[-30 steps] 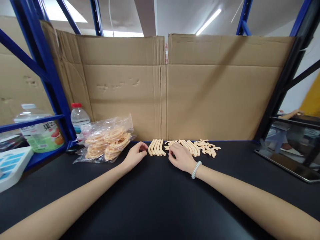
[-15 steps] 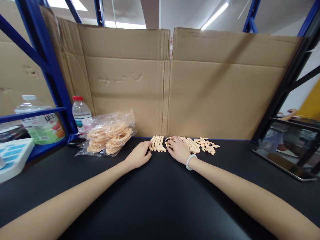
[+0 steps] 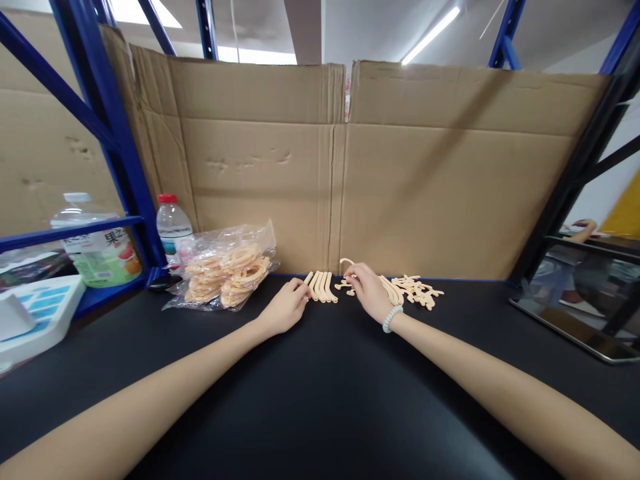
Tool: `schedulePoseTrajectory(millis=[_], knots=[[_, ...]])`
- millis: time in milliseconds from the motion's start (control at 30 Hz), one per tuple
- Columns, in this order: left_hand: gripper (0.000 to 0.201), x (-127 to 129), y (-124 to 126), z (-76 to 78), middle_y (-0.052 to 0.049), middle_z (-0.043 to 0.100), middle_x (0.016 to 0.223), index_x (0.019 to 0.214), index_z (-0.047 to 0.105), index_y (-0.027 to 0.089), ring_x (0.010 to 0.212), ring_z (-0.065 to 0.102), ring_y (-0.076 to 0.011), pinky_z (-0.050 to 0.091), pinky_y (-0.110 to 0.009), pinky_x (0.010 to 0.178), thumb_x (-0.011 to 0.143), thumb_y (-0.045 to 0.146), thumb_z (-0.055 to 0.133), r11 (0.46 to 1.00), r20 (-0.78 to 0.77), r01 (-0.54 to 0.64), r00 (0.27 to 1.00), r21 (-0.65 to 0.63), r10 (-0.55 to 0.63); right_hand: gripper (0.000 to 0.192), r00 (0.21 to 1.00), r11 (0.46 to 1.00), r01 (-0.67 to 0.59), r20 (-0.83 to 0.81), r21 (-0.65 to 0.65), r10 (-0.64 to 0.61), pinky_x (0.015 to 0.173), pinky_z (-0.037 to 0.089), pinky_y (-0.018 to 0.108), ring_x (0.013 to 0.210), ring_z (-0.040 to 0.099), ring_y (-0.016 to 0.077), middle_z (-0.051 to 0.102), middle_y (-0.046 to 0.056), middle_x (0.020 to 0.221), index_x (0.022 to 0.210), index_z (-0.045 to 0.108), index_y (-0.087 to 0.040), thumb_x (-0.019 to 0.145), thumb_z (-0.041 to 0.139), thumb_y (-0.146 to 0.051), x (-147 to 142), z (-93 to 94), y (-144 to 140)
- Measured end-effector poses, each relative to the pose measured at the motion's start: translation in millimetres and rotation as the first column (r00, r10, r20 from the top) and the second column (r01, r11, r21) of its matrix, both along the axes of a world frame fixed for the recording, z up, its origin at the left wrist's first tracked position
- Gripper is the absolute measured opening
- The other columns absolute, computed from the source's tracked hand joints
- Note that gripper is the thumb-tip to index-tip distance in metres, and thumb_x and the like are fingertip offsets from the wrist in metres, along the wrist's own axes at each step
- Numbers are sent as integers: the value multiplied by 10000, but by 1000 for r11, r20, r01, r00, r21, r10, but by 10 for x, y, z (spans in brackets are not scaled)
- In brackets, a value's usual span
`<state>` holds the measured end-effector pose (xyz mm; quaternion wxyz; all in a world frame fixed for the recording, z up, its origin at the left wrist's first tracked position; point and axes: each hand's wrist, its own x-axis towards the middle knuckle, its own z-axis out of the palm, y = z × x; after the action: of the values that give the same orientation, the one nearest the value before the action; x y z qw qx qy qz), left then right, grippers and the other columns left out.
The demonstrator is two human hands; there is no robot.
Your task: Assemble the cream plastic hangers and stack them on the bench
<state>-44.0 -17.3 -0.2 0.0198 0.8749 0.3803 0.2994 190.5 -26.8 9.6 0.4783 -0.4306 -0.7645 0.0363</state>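
On the black tabletop [image 3: 320,400], near the cardboard wall, lies a neat row of pale orange curved plastic strips [image 3: 323,287]. My left hand [image 3: 286,308] rests beside that row, fingertips touching its left end. My right hand [image 3: 365,290], with a white bead bracelet at the wrist, pinches one curved plastic strip [image 3: 346,263] and lifts it off the table. Right of that hand lie more strips [image 3: 393,291] and a loose pile of small offcuts [image 3: 417,292].
A clear plastic bag of orange curved parts [image 3: 225,273] lies at the left. Behind it stand a red-capped water bottle [image 3: 173,225] and a large drink bottle [image 3: 97,247] by the blue rack post. A white box [image 3: 35,319] sits far left, a tablet [image 3: 575,300] at right.
My right hand has closed on one curved strip and raised it from the table. My left hand has slid up against the left end of the neat row.
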Motion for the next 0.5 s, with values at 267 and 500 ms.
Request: schedulePoseTrajectory(millis=[267, 500], knots=[[224, 19, -4, 4, -56, 573, 899, 727, 568, 183, 872, 553, -205, 440, -349, 834, 744, 34, 402, 999, 86, -40, 995, -5, 41, 160, 926, 973, -182, -358, -141, 121, 740, 544, 317, 784, 677, 178, 671, 59, 864, 906, 601, -181, 885, 527, -321, 73, 84, -584], [98, -29, 30, 14, -25, 617, 743, 685, 594, 188, 673, 597, -179, 481, -299, 662, 749, 217, 525, 981, 257, -159, 949, -114, 184, 222, 846, 933, -280, -517, -228, 128, 765, 546, 345, 793, 668, 188, 694, 77, 899, 862, 648, -178, 838, 607, -395, 87, 29, -805]])
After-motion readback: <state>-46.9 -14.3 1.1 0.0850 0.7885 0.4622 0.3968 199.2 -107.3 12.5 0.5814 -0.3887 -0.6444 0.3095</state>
